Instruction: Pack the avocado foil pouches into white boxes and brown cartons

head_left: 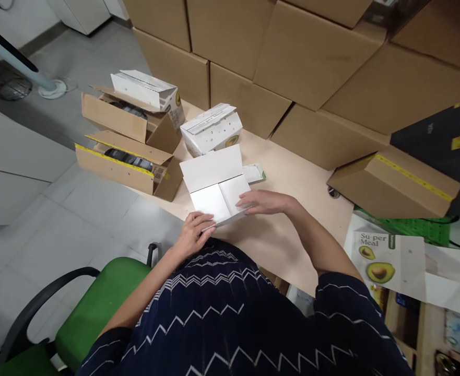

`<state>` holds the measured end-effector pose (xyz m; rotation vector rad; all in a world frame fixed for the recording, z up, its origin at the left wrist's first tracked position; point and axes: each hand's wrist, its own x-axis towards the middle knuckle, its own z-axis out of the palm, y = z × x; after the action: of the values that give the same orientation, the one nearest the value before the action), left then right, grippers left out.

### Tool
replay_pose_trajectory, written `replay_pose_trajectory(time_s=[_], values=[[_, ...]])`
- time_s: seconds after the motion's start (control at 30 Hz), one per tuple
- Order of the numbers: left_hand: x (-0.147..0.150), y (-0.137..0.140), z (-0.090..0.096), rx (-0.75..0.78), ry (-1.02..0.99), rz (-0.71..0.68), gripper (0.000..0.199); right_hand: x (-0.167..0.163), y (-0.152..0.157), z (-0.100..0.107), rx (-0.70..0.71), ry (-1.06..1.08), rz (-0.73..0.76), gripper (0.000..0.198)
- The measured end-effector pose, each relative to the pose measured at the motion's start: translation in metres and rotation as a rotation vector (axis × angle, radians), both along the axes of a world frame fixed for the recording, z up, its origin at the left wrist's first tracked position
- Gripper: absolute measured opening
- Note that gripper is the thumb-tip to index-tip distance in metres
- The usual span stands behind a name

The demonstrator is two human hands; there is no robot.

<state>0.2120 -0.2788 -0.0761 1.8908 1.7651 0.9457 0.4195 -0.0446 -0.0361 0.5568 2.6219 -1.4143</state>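
A small white carton (214,183) stands on the table in front of me, its back flap raised and two plain white panels showing on its top. My left hand (194,232) is closed on the carton's near left corner, thumb toward the near side. On the right edge, my right hand (264,202) grips the carton with its fingers reaching over the rim. What lies under the panels is hidden. Just behind stands a printed white box (212,128) with an avocado picture, and a small white and green packet (255,173) lies beside the carton.
Two open brown boxes (131,164) holding dark packs stand at the left table edge, near another white box (143,89). Large cardboard boxes (233,42) are stacked behind. A tilted brown box (394,183) and a flat printed carton (388,261) are at right; a green chair (100,303) stands left.
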Motion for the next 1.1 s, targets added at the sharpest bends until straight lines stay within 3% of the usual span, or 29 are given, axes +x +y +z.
replay_pose_trajectory(time_s=[0.1, 0.17, 0.27, 0.37, 0.43, 0.53, 0.63, 0.73, 0.8, 0.9, 1.0, 1.1], values=[[0.003, 0.002, -0.009, 0.060, -0.083, 0.179, 0.018, -0.002, 0.006, 0.000, -0.109, -0.071, -0.030, 0.022], [0.004, 0.003, -0.016, 0.047, -0.105, 0.316, 0.025, -0.005, 0.003, -0.002, -0.042, -0.088, -0.138, 0.024], [0.000, 0.006, -0.025, -0.046, -0.107, 0.467, 0.063, -0.008, -0.005, -0.010, 0.196, -0.104, -0.214, 0.041], [-0.012, 0.011, -0.034, -0.169, -0.158, 0.551, 0.112, -0.004, -0.004, -0.024, 0.338, -0.112, -0.313, 0.086], [-0.022, 0.015, -0.039, -0.225, -0.207, 0.519, 0.132, 0.001, 0.004, -0.036, 0.257, -0.118, -0.367, 0.113], [-0.034, 0.023, -0.045, -0.212, -0.249, 0.383, 0.142, 0.007, 0.016, -0.055, -0.032, -0.079, -0.370, 0.128], [-0.040, 0.025, -0.046, -0.114, -0.189, 0.323, 0.142, 0.007, 0.018, -0.065, -0.265, 0.027, -0.391, 0.131], [-0.043, 0.020, -0.041, 0.027, -0.034, 0.291, 0.129, 0.008, 0.014, -0.066, -0.342, 0.112, -0.431, 0.126], [-0.043, 0.014, -0.035, 0.123, 0.080, 0.201, 0.095, 0.013, 0.011, -0.063, -0.373, 0.158, -0.425, 0.113], [-0.041, 0.003, -0.027, 0.184, 0.188, 0.063, 0.049, 0.028, 0.011, -0.058, -0.438, 0.209, -0.385, 0.074], [-0.037, -0.007, -0.024, 0.130, 0.200, 0.018, 0.045, 0.045, 0.009, -0.055, -0.503, 0.218, -0.361, 0.049], [-0.034, -0.012, -0.026, 0.060, 0.200, 0.001, 0.055, 0.052, -0.002, -0.062, -0.539, 0.219, -0.388, 0.050]])
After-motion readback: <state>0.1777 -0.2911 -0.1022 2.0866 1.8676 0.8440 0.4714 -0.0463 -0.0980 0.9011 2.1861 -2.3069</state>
